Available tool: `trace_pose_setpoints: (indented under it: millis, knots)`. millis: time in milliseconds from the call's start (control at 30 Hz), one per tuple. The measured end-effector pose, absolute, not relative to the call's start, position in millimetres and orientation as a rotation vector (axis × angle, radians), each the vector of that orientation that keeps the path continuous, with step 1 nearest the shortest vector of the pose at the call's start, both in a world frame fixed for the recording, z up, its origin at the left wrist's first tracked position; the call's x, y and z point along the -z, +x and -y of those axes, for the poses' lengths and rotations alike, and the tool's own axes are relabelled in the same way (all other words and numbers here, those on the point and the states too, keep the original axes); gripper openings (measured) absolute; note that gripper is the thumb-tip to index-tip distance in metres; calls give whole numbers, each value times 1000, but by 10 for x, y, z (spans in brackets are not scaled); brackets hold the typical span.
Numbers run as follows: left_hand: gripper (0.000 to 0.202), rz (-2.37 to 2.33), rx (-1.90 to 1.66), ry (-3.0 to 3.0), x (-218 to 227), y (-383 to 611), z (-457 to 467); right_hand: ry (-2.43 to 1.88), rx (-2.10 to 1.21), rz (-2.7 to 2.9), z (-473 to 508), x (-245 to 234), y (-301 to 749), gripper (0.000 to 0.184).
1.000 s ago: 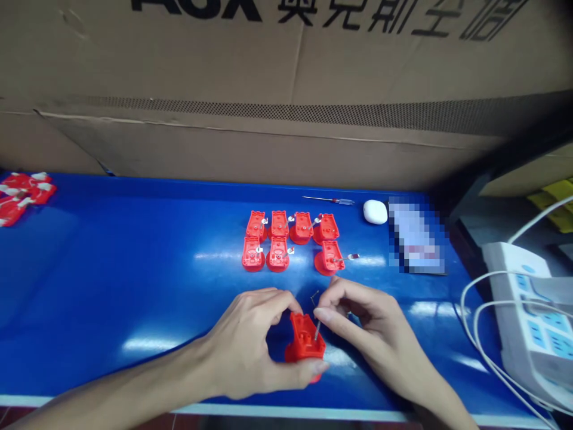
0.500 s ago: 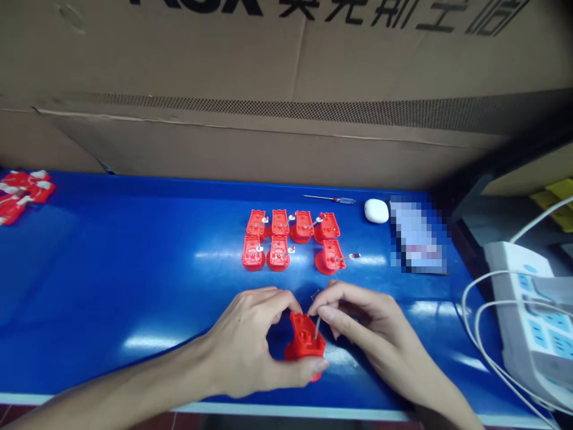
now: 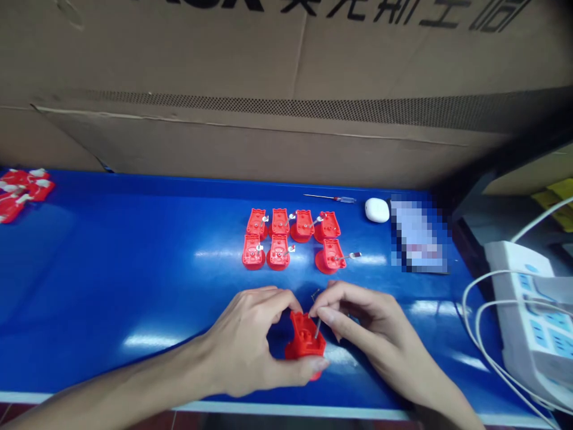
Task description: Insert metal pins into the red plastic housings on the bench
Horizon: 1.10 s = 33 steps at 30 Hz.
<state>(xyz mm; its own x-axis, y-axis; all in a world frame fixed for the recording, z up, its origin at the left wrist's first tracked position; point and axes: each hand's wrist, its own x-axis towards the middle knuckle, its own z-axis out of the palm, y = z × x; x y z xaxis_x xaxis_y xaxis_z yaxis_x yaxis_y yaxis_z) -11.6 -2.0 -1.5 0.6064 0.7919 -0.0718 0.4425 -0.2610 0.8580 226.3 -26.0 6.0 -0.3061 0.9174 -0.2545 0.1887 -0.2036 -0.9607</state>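
**Blue bench top with red parts and a few small items**

The glossy blue bench top [image 3: 134,286] carries seven red plastic housings [image 3: 278,252] in two rows at its middle, four behind and three in front. A heap of red parts [image 3: 18,191] lies far left. At the back right are a thin screwdriver [image 3: 331,197], a white earbud case [image 3: 376,210] and a blurred flat item [image 3: 416,236]. One single red housing [image 3: 304,340] is near the front edge.

Big black print, Latin letters then Chinese characters, crosses the cardboard box [image 3: 286,54] behind the worktop [image 3: 111,286], cropped beyond reading.
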Motion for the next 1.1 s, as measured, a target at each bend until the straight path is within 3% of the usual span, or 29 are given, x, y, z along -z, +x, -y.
trace_pose_setpoints:
  millis: [633,833,1100]
  knots:
    - [49,-1159,-544,1920,154,-136,-36,-1332,-1486,1435,294,1,2264,35]
    - [72,-1081,-685,2004,83,-160,21,-1352,-1373,1452,314,39,2285,27]
    - [45,-756,-904,1933,100,-256,60,-1326,-949,1459,358,119,2282,14]
